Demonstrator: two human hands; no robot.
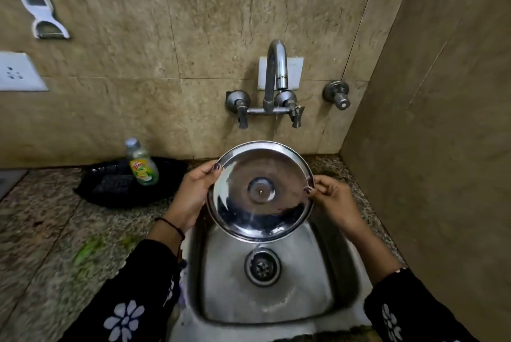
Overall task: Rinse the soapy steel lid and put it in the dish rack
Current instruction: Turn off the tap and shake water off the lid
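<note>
Grip: left hand (193,192), right hand (336,198) grasp steel lid (260,189) rim | suds unclear

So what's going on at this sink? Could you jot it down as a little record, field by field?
held item: steel lid, underside facing the camera, tilted over the sink
left hand: grip on the lid's left rim
right hand: fingertips pinch the right rim
tap: a thin stream of water runs down behind the lid
soap on lid: none clearly visible
drain: open, below the lid
counter, left: soap bottle at a black basket
dish rack: the basket may be it; cannot tell
</note>
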